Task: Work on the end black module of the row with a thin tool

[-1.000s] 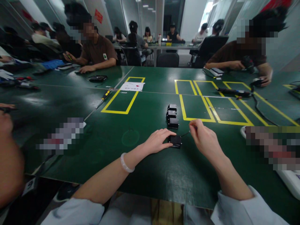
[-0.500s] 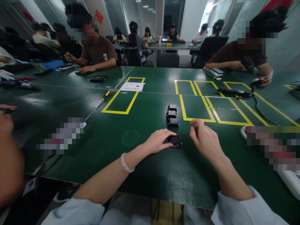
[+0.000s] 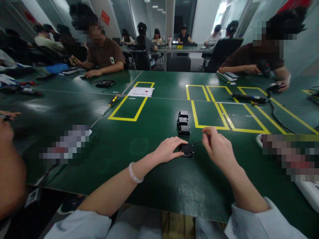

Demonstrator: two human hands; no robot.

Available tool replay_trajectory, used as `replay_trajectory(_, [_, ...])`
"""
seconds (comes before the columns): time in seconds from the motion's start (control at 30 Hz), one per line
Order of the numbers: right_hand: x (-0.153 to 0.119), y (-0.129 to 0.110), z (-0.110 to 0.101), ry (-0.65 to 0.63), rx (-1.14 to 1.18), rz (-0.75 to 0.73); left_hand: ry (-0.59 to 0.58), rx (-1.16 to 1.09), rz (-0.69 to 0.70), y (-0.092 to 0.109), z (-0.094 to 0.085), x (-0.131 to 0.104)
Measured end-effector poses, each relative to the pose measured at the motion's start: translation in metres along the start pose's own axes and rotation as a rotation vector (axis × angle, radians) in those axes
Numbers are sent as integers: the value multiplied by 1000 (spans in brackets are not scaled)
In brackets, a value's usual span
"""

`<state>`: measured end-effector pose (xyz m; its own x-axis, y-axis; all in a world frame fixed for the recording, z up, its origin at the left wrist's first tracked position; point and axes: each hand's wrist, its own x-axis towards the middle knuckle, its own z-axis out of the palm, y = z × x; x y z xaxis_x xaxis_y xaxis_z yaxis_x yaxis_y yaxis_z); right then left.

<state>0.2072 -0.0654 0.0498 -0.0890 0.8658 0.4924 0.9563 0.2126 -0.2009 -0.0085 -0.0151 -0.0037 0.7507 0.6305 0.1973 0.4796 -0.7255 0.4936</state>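
Observation:
A small black box-like part (image 3: pixel 186 150) lies on the green table, with the thumb and fingers of my left hand (image 3: pixel 169 149) around its left side. From the right, my right hand (image 3: pixel 213 144) pinches a thin dark rod (image 3: pixel 197 143), whose far end meets the part's upper right corner. Just beyond, similar black parts (image 3: pixel 183 130) stand in a short row running away from me. A pale bracelet (image 3: pixel 134 173) circles my left wrist.
Yellow tape rectangles (image 3: pixel 122 119) mark the green table (image 3: pixel 159 186). A yellow-black screwdriver (image 3: pixel 112 100) lies left of centre, a black tool with a cable (image 3: pixel 250 98) at right. Pixelated objects lie at both sides. Two people in brown shirts sit opposite; another person's arm (image 3: pixel 11 172) is at left.

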Motion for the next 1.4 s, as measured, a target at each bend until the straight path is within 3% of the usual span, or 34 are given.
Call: replay_trajectory(1.4, [-1, -1, 1, 11, 12, -23, -19, -14, -15, 2, -3, 0])
